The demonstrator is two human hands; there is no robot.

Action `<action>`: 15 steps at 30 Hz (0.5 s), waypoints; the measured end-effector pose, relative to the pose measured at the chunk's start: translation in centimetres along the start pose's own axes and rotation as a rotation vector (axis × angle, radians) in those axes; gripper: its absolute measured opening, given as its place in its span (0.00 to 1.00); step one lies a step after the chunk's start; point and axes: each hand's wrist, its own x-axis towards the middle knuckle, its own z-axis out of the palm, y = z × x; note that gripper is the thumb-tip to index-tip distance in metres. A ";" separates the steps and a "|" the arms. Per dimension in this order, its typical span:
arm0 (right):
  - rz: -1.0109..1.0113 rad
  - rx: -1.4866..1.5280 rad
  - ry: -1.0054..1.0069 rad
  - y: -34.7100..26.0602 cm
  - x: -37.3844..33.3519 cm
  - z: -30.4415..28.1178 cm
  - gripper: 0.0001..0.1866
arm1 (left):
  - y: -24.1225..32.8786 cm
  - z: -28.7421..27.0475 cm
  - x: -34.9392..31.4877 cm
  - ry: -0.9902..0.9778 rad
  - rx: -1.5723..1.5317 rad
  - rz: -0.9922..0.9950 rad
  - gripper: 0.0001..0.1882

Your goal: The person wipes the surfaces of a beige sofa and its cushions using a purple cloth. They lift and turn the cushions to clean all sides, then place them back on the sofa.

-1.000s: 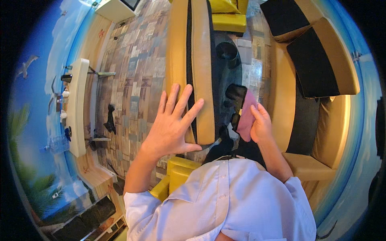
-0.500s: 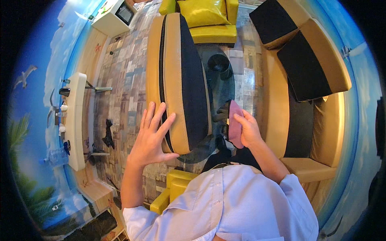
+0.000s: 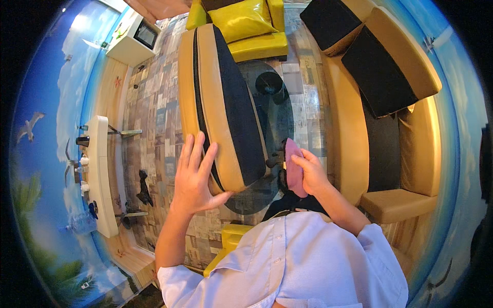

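the left hand (image 3: 193, 179), fingers spread, rests against the near end of a tan and black cushion (image 3: 237, 123); the right hand (image 3: 314, 175) grasps a pink cloth (image 3: 294, 172) to the right, apart from the cushion.

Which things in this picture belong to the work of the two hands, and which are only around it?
In the work:
- tan-and-black cushion, with the left hand laid against it
- pink cloth-like item, held in the right hand

Only around:
- yellow armchair
- tan-and-black sofa
- white narrow table
- black object on the floor
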 end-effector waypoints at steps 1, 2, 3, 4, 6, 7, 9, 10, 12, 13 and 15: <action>-0.003 0.002 0.007 -0.3 0.0 0.0 0.15 | 0.0 -0.3 1.0 0.008 -0.003 -0.003 0.61; -0.023 0.005 0.009 -0.7 -0.2 -0.3 0.15 | 0.1 -0.5 2.1 0.019 -0.013 -0.003 0.61; -0.037 0.009 0.009 -1.1 -0.3 -0.5 0.15 | 0.0 -0.7 3.0 0.019 -0.016 -0.003 0.60; -0.052 0.012 0.009 -1.4 -0.5 -0.5 0.15 | -0.2 -0.9 4.1 0.030 -0.025 0.000 0.60; -0.092 0.056 -0.001 -2.2 -0.8 0.6 0.14 | -0.6 -1.7 5.6 0.046 -0.028 -0.012 0.59; -0.115 0.069 -0.002 -2.4 -0.8 0.7 0.14 | -0.7 -1.9 6.3 0.058 -0.015 -0.028 0.59; -0.175 0.059 -0.034 -3.2 -1.0 1.1 0.15 | -1.1 -2.6 7.7 0.067 -0.027 -0.085 0.59; -0.203 0.082 -0.031 -3.5 -1.3 1.5 0.16 | -1.3 -2.9 8.3 0.072 -0.031 -0.114 0.59; -0.268 0.132 -0.008 -4.2 -2.2 3.5 0.18 | -2.5 -2.8 9.9 0.109 -0.067 -0.130 0.59; -0.311 0.113 -0.048 -4.3 -2.5 4.5 0.19 | -3.0 -3.1 10.5 0.110 -0.092 -0.157 0.59; -0.413 0.072 -0.129 -4.8 -3.1 6.3 0.21 | -3.2 -3.7 12.4 0.126 -0.124 -0.189 0.57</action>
